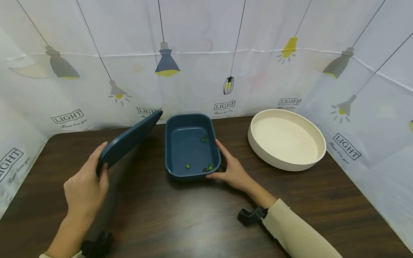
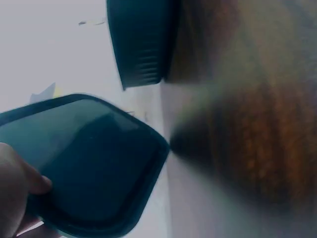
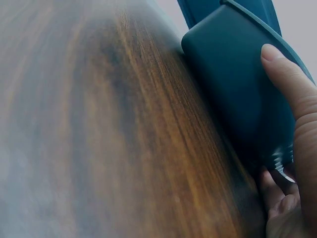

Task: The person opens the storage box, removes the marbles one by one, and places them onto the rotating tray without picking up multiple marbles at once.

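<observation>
One blue box [image 1: 190,147] stands on the desk [image 1: 193,222], toward its far edge; around it I read the clock with twelve at the far side. A few small green and reddish pieces [image 1: 210,166] lie loose inside, at two o'clock and from four to seven. The right hand [image 1: 233,172] grips the corner at four o'clock; a lift only there could tilt the box and make the pieces roll. At nine o'clock, the left hand [image 1: 86,186] pinches the tilted lid [image 1: 129,139] only by its near end, so it may droop and knock the rim. The round cream tray [image 1: 285,138] at three o'clock could be bumped if the right hand swings outward.
</observation>
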`<state>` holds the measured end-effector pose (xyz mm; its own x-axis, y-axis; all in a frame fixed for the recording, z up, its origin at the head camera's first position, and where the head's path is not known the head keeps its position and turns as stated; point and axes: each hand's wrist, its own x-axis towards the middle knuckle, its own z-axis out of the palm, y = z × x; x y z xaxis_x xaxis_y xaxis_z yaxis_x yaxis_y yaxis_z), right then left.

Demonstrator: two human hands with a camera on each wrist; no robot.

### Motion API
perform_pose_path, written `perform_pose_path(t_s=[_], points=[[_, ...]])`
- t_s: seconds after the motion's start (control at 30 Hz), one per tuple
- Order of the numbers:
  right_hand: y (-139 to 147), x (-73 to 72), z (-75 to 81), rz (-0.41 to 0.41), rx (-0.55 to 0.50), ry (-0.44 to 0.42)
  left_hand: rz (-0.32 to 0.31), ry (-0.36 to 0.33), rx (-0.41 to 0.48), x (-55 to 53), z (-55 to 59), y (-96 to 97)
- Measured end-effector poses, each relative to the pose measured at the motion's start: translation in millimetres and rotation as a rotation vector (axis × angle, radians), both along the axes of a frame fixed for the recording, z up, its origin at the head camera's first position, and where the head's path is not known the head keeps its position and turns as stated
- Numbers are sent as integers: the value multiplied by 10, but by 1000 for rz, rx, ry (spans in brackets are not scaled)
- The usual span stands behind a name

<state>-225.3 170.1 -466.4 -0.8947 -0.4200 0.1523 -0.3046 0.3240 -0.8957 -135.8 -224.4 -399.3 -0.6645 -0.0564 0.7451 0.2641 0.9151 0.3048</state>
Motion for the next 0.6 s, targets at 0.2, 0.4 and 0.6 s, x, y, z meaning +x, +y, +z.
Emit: perform_pose_path(t_s=[0.2,0.4,0.6], points=[[13,-7,-11,-1,8,7,-14,33,-197,3,54,-28],[-1,-3,9,-2,14,24,-54,-18,-329,54,46,-5],[2,9,16,-23,48,37,-143,-127,-379,42,-40,21]])
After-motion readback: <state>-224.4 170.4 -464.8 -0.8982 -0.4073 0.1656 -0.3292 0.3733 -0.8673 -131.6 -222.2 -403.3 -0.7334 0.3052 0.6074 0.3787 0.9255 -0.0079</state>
